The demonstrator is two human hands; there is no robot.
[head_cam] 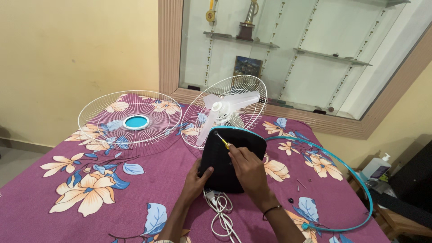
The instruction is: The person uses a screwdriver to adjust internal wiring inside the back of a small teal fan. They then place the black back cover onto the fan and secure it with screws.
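Note:
A black fan base (234,157) stands tilted on the floral purple bedspread (58,198), underside towards me. My left hand (197,180) grips its lower left edge. My right hand (246,167) rests on the base and holds a yellow-handled screwdriver (222,139), tip pointing up-left towards the fan's white motor hub (219,109). Behind the base are the translucent pink fan blades (225,110) inside the white rear wire guard (225,110). A white power cord (221,211) lies coiled below the base.
The detached front wire guard (130,118) with a blue centre lies at left. A blue rim ring (355,180) curves at right, with small screws (299,183) and a black knob (290,200) near it. A pump bottle (377,167) stands on a side table. Glass shelves line the wall.

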